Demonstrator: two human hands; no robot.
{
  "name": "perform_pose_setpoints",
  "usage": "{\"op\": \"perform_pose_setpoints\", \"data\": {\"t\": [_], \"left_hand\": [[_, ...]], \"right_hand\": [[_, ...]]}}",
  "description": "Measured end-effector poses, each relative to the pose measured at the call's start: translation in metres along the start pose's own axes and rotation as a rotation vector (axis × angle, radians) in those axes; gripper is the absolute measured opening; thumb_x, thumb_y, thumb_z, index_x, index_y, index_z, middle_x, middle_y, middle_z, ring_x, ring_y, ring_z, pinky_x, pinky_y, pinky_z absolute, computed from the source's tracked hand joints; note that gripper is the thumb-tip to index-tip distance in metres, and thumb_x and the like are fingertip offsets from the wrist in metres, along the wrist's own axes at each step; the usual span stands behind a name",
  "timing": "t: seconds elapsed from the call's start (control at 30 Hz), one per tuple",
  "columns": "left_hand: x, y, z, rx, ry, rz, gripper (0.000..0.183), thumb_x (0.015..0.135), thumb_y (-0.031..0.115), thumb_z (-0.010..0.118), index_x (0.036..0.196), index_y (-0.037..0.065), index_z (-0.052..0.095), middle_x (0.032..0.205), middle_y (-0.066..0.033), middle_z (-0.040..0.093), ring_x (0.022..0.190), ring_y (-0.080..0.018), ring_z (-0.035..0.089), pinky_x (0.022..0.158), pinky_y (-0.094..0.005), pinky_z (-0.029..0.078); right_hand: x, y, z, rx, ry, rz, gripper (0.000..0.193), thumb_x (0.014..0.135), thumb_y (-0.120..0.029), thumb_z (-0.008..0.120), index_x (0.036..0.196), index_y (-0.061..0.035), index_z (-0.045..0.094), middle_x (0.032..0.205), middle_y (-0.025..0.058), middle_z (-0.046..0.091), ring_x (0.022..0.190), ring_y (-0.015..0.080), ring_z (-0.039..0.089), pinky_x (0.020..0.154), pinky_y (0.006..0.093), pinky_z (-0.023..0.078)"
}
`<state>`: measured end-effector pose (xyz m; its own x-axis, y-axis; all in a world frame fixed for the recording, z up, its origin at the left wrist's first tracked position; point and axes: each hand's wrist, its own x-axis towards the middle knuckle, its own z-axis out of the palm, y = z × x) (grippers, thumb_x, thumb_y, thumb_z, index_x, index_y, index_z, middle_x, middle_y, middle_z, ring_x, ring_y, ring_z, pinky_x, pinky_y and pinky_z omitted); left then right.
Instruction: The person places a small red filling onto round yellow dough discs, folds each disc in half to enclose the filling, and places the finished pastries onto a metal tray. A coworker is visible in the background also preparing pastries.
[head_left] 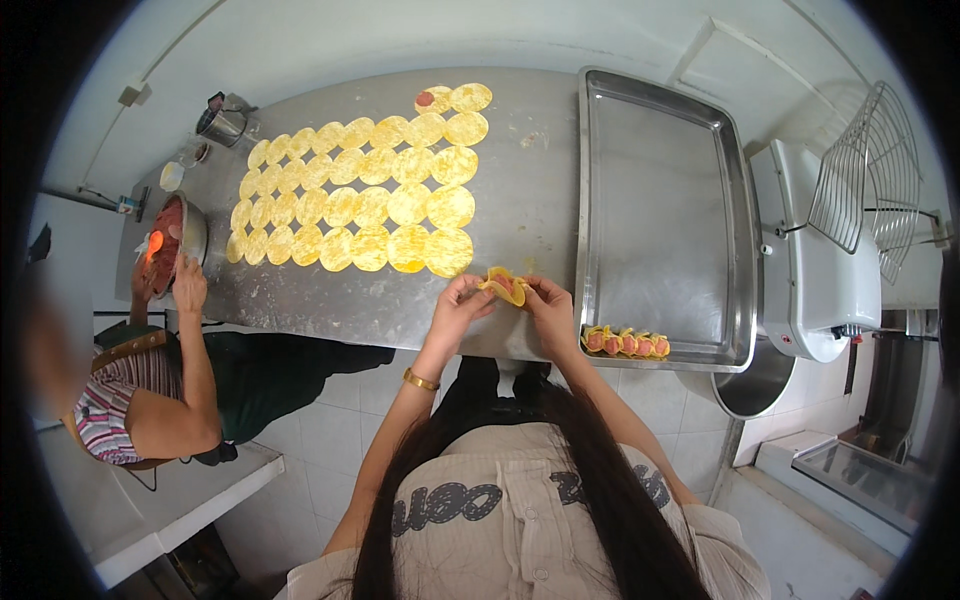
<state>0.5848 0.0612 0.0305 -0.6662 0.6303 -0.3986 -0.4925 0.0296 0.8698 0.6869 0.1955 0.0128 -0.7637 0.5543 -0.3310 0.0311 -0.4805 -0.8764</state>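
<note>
Folding station, left to right. Co-worker's hand (187, 285) rests on the filling bowl (195, 235) at nine o'clock. Yellow dough rounds (370, 190) lie in rows, apparently spaced for easy picking. Left hand (460, 300) and right hand (548, 303), wrists raised, pinch one filled round (505, 285) between fingertips at centre. Finished dumplings (625, 343) line the tray (660, 200) at four o'clock.

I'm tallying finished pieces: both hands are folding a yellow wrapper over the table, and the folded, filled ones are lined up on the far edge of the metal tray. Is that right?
Not quite. The head view shows the folded pieces lined up along the near edge of the metal tray, at its near left corner. The rest holds: the left hand and right hand are folding a yellow wrapper over the table.
</note>
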Motion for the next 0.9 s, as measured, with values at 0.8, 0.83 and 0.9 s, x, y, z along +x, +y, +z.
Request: {"op": "perform_pose_setpoints", "data": {"t": [0.8,0.83,0.9], "left_hand": [[-0.002,-0.023,0.000,0.655,-0.084,0.365,0.029,0.074,-0.004,0.071,0.099,0.002,0.059,0.098,-0.0089,0.066,0.085,-0.0212,0.067,0.075,-0.0302,0.055],[-0.003,-0.022,0.002,0.653,-0.096,0.354,0.028,0.074,-0.004,0.072,0.099,0.001,0.059,0.098,-0.0099,0.066,0.084,-0.0216,0.068,0.075,-0.0306,0.055],[-0.002,-0.019,0.006,0.641,-0.052,0.242,0.031,0.072,0.001,0.076,0.098,0.002,0.059,0.095,-0.0112,0.066,0.083,-0.0226,0.068,0.072,-0.0310,0.055]], "right_hand": [[0.005,-0.011,-0.016,-0.882,-0.196,-0.257,0.033,0.069,0.006,0.064,0.100,-0.0017,0.068,0.098,0.0147,0.065,0.081,0.0268,0.067,0.073,0.0331,0.054],[0.006,-0.010,-0.016,-0.928,-0.200,-0.247,0.032,0.068,0.006,0.064,0.099,-0.0023,0.068,0.098,0.0149,0.065,0.079,0.0283,0.066,0.071,0.0340,0.053],[0.007,-0.011,-0.016,-0.982,-0.223,-0.272,0.031,0.070,0.005,0.063,0.099,-0.0035,0.068,0.096,0.0152,0.064,0.079,0.0307,0.065,0.071,0.0371,0.052]]}}
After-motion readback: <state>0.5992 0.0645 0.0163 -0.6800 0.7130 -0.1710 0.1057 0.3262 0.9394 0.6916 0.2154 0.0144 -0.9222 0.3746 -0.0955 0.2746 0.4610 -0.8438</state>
